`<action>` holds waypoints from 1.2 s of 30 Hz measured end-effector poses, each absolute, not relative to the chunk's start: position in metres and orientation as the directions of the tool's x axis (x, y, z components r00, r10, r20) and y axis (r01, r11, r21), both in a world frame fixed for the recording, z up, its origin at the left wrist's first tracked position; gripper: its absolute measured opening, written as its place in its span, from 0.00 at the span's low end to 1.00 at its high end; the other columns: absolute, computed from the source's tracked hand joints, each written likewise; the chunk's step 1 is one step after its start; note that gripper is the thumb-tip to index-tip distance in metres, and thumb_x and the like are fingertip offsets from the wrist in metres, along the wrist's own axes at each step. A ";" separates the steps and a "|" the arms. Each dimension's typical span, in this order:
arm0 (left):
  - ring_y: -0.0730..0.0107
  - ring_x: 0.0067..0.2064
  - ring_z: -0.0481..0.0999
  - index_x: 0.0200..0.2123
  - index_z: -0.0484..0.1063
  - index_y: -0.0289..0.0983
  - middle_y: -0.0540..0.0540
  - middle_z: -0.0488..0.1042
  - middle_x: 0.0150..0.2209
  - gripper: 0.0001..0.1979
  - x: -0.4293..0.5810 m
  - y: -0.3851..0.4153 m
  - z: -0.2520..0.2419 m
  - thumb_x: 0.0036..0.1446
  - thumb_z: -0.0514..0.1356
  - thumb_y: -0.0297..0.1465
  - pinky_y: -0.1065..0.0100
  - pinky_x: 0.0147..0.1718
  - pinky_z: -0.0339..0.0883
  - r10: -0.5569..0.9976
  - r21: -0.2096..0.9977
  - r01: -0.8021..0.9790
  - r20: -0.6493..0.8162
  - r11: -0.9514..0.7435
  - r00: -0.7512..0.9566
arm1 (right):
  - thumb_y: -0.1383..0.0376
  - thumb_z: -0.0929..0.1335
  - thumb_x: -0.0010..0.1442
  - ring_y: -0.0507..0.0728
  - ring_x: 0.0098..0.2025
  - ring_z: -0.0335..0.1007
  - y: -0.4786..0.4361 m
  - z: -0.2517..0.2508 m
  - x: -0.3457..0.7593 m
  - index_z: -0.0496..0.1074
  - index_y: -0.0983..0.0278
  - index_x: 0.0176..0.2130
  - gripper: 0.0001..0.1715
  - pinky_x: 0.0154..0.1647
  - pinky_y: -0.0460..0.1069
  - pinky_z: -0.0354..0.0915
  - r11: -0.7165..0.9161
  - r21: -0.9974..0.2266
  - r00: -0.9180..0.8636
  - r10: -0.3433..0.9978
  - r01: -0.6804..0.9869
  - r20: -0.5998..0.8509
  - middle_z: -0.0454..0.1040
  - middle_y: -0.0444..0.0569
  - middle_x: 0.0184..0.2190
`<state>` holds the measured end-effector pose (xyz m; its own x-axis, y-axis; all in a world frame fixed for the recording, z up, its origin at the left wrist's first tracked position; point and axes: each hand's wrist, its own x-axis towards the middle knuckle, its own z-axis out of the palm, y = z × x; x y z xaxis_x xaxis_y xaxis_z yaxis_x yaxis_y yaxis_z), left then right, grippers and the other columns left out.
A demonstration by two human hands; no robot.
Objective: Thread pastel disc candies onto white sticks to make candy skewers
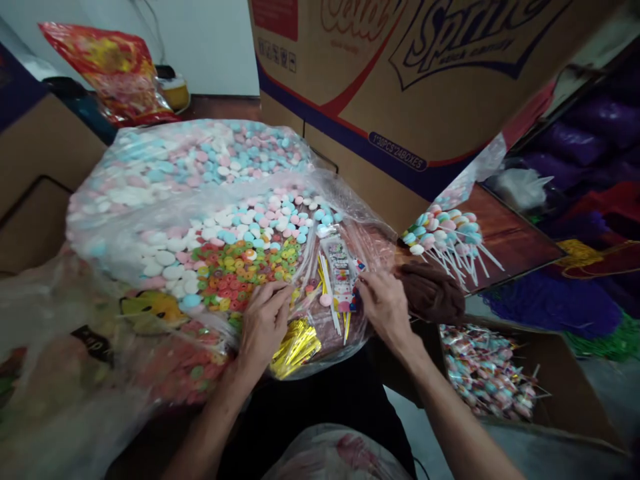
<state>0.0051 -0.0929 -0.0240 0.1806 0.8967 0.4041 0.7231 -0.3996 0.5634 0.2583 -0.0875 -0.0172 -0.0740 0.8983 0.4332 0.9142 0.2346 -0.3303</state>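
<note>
My left hand [266, 323] is beside a pile of small gummy rings [235, 270], its fingers curled together; what they pinch, if anything, is hidden. My right hand [386, 303] has its fingertips pinched at the right edge of some clear printed wrappers [343, 267]; I cannot make out what is between them. White sticks [329, 287] lie left of the wrappers, with a pink candy [326, 300] close by. A bundle of gold twist ties [296, 347] lies below my left fingers. Pink, blue and white button-shaped candies [280, 217] spread behind the rings on clear plastic.
Finished-looking candy sticks [447, 233] are heaped at the right. Below them, an open carton [575, 380] holds many wrapped candy sticks [487, 373]. A large cardboard box [350, 80] stands behind. A brown cloth [433, 293] lies by my right hand; a red bag [115, 73] is back left.
</note>
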 end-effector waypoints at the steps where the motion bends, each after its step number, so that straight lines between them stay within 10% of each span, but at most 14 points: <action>1: 0.63 0.46 0.73 0.45 0.77 0.38 0.43 0.77 0.44 0.15 0.005 -0.093 -0.025 0.64 0.52 0.26 0.64 0.46 0.69 0.895 0.564 0.720 0.406 -0.403 0.183 | 0.63 0.63 0.68 0.59 0.40 0.70 -0.090 -0.023 0.245 0.77 0.64 0.42 0.13 0.42 0.52 0.59 0.242 -0.331 -0.087 0.903 0.912 0.421 0.76 0.53 0.36; 18: 0.61 0.45 0.70 0.46 0.74 0.36 0.42 0.72 0.41 0.13 0.058 -0.083 -0.004 0.65 0.52 0.24 0.61 0.46 0.69 0.866 0.419 0.759 0.215 -0.499 0.451 | 0.71 0.65 0.64 0.61 0.43 0.67 -0.080 -0.019 0.207 0.77 0.62 0.46 0.14 0.42 0.54 0.55 0.296 -0.221 -0.220 0.924 0.929 0.312 0.77 0.52 0.46; 26: 0.62 0.46 0.69 0.41 0.74 0.37 0.42 0.68 0.41 0.12 0.049 -0.087 -0.010 0.65 0.50 0.24 0.61 0.47 0.68 0.853 0.484 0.712 0.174 -0.509 0.492 | 0.65 0.67 0.65 0.59 0.42 0.68 -0.085 -0.020 0.226 0.77 0.61 0.40 0.08 0.42 0.52 0.53 0.228 -0.284 -0.133 0.939 0.931 0.318 0.77 0.49 0.43; 36: 0.67 0.41 0.71 0.36 0.70 0.38 0.47 0.69 0.38 0.06 0.031 -0.093 -0.004 0.63 0.54 0.26 0.66 0.43 0.66 0.927 0.770 0.535 0.194 -0.347 0.322 | 0.71 0.62 0.65 0.60 0.33 0.71 -0.079 -0.005 0.185 0.70 0.67 0.36 0.08 0.36 0.52 0.52 0.101 -0.026 -0.095 0.982 0.995 0.165 0.76 0.55 0.31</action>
<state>0.0313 -0.0926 -0.0036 0.3217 0.9268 0.1936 0.5353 -0.3467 0.7702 0.1846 -0.0790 -0.0046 -0.0955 0.9816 0.1652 0.9945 0.1012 -0.0262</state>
